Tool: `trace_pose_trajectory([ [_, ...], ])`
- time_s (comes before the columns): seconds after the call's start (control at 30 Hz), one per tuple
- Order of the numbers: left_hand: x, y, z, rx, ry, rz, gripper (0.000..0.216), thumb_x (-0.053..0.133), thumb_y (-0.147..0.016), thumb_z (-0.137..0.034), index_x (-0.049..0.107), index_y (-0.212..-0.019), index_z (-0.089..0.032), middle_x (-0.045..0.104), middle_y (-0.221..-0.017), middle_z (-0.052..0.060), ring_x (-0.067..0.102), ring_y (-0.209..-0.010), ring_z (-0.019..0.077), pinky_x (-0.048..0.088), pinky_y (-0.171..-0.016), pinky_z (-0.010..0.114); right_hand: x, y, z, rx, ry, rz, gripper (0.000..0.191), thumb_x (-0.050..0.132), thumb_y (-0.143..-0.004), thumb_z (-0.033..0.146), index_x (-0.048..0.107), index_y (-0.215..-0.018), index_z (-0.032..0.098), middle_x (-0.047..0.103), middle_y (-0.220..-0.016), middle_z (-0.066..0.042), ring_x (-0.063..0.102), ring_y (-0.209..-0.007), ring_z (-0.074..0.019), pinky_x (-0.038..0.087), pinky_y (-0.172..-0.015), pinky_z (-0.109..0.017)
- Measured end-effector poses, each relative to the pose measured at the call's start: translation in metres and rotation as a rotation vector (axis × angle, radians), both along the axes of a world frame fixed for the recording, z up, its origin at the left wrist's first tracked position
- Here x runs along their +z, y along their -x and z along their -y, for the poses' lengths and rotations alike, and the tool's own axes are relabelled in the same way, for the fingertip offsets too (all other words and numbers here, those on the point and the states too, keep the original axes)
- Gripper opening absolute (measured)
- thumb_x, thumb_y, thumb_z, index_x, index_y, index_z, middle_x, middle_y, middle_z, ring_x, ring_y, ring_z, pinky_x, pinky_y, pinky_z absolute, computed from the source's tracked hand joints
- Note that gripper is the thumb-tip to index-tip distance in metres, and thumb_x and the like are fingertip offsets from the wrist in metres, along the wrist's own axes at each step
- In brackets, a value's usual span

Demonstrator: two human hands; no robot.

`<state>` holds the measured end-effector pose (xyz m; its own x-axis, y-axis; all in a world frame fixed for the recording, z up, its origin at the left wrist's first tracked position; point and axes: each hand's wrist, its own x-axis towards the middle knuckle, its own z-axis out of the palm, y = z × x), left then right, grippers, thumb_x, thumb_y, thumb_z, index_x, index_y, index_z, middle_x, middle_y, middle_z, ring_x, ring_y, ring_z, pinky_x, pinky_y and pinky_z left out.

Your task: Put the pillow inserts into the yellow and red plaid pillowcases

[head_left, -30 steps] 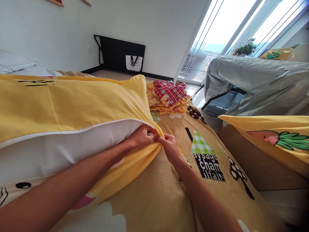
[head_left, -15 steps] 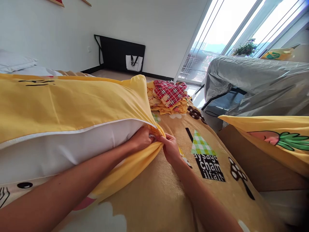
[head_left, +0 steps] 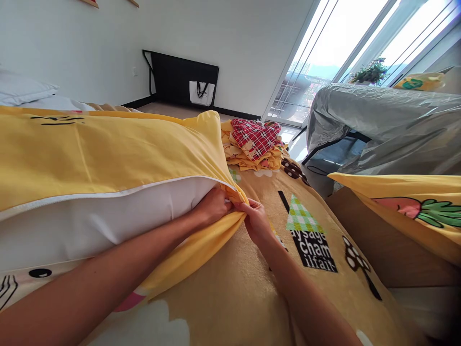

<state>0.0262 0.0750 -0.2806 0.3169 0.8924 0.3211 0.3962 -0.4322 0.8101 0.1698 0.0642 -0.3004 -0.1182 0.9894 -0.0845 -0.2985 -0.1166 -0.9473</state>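
Head view: the yellow cover [head_left: 144, 149] lies across the tan printed blanket [head_left: 230, 288], at the left and centre of the field. Its long opening, bordered by white edging [head_left: 126, 193], faces me and exposes the white insert [head_left: 108, 230]. My left hand [head_left: 215, 204] is positioned in the opening, at its right end; the fingers are curled closed, and I cannot tell what lies inside them. My right hand [head_left: 256, 218] is outside the cover, just beside the left, and pinches the gathered fabric at the end of the opening between thumb and fingers. My left forearm crosses in front of the insert; my right forearm extends over the blanket. Beyond the hands, a red plaid cloth [head_left: 255, 137] rests on a pile of yellow fabric [head_left: 248, 162], set on the blanket. At the right, a carrot-printed yellow cloth [head_left: 446, 192] is draped over a brown panel [head_left: 382, 254].
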Motion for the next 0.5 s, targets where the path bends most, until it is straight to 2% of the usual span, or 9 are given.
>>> trace_pose_trajectory([
  [0.2,-0.0028,-0.0007,-0.0005,-0.013,0.048,0.052,0.027,0.053,-0.070,-0.008,0.073,-0.087,-0.014,0.073,-0.101,0.005,0.064,-0.098,0.0208,0.046,-0.096,0.034,0.0010,0.0000,-0.0001,0.018,-0.003,0.027,0.016,0.077,-0.050,0.028,0.068,-0.057,0.017,0.058,-0.055,0.001,0.043,-0.057,-0.0112,0.032,-0.055,-0.025],
  [0.37,-0.0044,-0.0005,-0.0001,-0.060,0.075,0.163,0.023,0.051,-0.071,-0.007,0.072,-0.078,-0.013,0.074,-0.088,0.004,0.066,-0.089,0.0185,0.049,-0.086,0.028,0.0018,-0.0037,-0.0018,0.061,0.031,0.047,0.014,0.076,-0.050,0.025,0.068,-0.057,0.017,0.057,-0.054,0.002,0.042,-0.056,-0.0099,0.030,-0.056,-0.025],
  [0.5,-0.0032,-0.0003,-0.0015,-0.098,0.049,0.209,0.021,0.053,-0.073,-0.009,0.072,-0.083,-0.012,0.073,-0.091,0.004,0.065,-0.091,0.0184,0.048,-0.087,0.027,0.0008,-0.0081,-0.0049,0.129,0.046,0.065,0.015,0.077,-0.051,0.024,0.071,-0.061,0.016,0.060,-0.056,0.002,0.045,-0.057,-0.0104,0.031,-0.058,-0.025],
])
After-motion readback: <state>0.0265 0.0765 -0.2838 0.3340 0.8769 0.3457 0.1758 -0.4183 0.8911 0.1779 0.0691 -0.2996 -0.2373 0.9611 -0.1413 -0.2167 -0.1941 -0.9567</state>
